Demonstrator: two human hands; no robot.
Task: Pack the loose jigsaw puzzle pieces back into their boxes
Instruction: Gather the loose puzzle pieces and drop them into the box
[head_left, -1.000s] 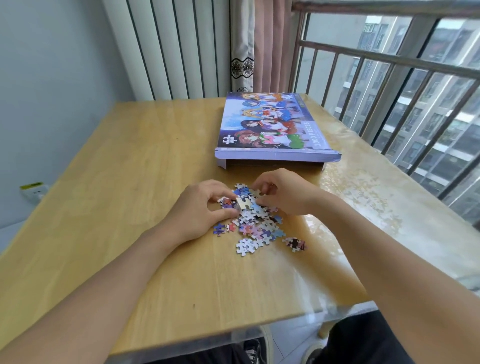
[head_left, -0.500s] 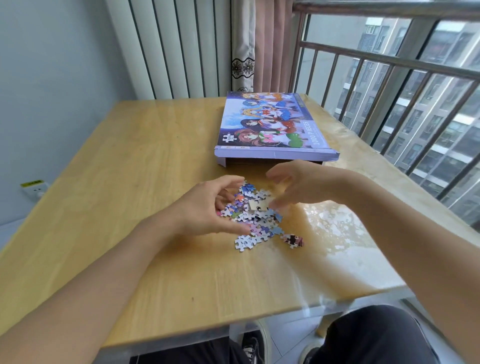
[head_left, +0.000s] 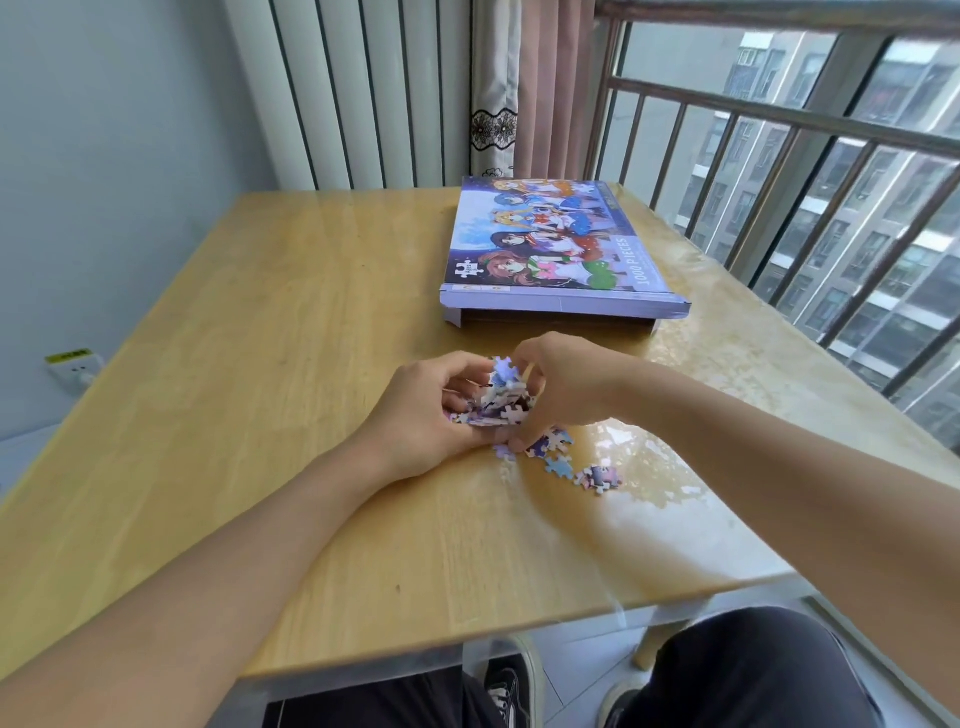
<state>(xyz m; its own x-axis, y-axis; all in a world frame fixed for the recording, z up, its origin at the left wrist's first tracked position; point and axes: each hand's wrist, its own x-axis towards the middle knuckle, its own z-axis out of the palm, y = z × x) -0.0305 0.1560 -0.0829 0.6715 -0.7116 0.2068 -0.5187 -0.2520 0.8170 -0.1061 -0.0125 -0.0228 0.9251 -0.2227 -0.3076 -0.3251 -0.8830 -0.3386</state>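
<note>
a person sits at a pale wooden table (head_left: 270, 332) beside a barred window. both hands meet at the table's middle, cupped toward each other. the left hand (head_left: 426, 415) curls its fingers up around a small heap of colourful cardboard jigsaw pieces (head_left: 501, 397), and the right hand (head_left: 558, 387) curls over the heap from the other side, so the pieces are squeezed between them. a few loose stray pieces (head_left: 571, 465) lie on the table just right of the hands.

the flat purple puzzle box with cartoon characters on its lid (head_left: 556, 254) sits straight ahead, beyond the hands and a little to the right, near but apart. its long axis runs away from the person. the lid looks propped slightly over the base, with a dark gap along the near edge. the right hand is nearer it.
</note>
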